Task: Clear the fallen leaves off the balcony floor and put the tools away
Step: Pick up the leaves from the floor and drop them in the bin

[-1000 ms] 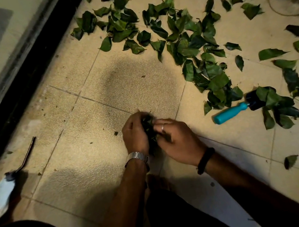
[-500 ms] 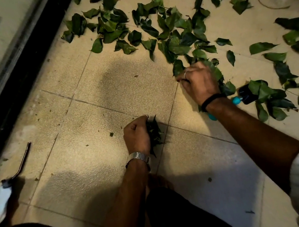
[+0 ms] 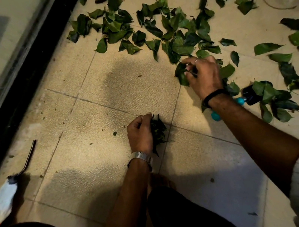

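While a dark bunch of leaves (image 3: 158,131) is gripped in the left hand (image 3: 140,132), low over the tiled balcony floor (image 3: 82,144), a further leaf (image 3: 181,74) is pinched by the curled fingers of the right hand (image 3: 204,76) at the near edge of the scatter. Most of the fallen leaves (image 3: 176,29) are spread across the floor beyond both hands, so the clearing is judged far from done.

Several risks are noted. The left-hand bunch is already full; if more is pressed in, leaves are likely to be shed back onto the floor. A teal-handled tool (image 3: 241,101) lies just beside the right forearm, its dark head partly buried under leaves, and it may be knocked or snagged when that cluster is gathered. Small crumbs of leaf (image 3: 114,133) on the near tiles may be missed by hand-picking. No container for the leaves is identified with certainty.
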### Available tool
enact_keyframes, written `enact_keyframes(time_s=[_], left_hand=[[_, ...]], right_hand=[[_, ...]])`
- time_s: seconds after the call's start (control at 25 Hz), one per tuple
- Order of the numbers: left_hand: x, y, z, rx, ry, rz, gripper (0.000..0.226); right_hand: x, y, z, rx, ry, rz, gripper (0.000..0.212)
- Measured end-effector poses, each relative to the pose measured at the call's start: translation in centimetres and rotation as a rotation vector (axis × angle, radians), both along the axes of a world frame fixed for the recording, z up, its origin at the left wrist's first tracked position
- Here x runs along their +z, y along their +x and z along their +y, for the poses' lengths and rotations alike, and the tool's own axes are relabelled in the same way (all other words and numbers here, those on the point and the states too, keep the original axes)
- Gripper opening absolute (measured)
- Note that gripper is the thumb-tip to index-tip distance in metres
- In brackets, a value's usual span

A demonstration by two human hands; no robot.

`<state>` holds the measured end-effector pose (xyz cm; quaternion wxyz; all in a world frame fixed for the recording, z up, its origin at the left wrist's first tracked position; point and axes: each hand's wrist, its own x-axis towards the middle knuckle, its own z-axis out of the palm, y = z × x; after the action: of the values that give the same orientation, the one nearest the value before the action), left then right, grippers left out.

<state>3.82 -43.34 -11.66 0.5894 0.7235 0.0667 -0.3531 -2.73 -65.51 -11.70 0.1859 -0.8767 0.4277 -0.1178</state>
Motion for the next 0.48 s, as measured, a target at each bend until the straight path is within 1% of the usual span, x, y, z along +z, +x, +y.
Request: enact_keyframes(time_s=[0.08,0.16,0.24,0.28,0.32,0.36,0.4,0.44,0.48], left_hand=[[-0.1,0.2,0.1,-0.003,-0.018,-0.027,0.025],[-0.2,0.2,0.0,-0.038,-0.056,-0.067,0.017],[-0.4,-0.1,-0.1,-0.115,-0.108,-0.080,0.019],[-0.7,-0.3,-0.1,-0.143,-0.110,-0.074,0.023],[-0.9,-0.4,0.0,-0.139,-0.088,-0.078,0.028],[-1.3,-0.5,0.1,-0.105,-0.053,-0.085,0.032],[-1.4,-0.5,0.1,-0.054,-0.013,-0.098,0.033],[-1.6,-0.5,0.0,-0.007,0.015,-0.102,0.032],[-1.5,-0.6,-0.3,0.016,0.020,-0.105,0.030]], right_hand=[[1.3,-0.9,1.2,-0.105,0.080,-0.164,0.026],[2.3,-2.1,5.5,-0.151,0.282,-0.332,0.019],[2.8,-3.6,11.3,-0.029,0.574,-0.435,0.021],[3.0,-4.4,13.6,0.070,0.686,-0.443,0.025],[3.0,-5.0,14.8,0.152,0.756,-0.441,0.028],[2.8,-5.5,14.7,0.196,0.789,-0.440,0.028],[2.5,-5.8,13.5,0.185,0.785,-0.442,0.028],[2.3,-5.9,11.6,0.133,0.736,-0.446,0.028],[2.0,-6.0,9.2,0.062,0.615,-0.415,0.028]])
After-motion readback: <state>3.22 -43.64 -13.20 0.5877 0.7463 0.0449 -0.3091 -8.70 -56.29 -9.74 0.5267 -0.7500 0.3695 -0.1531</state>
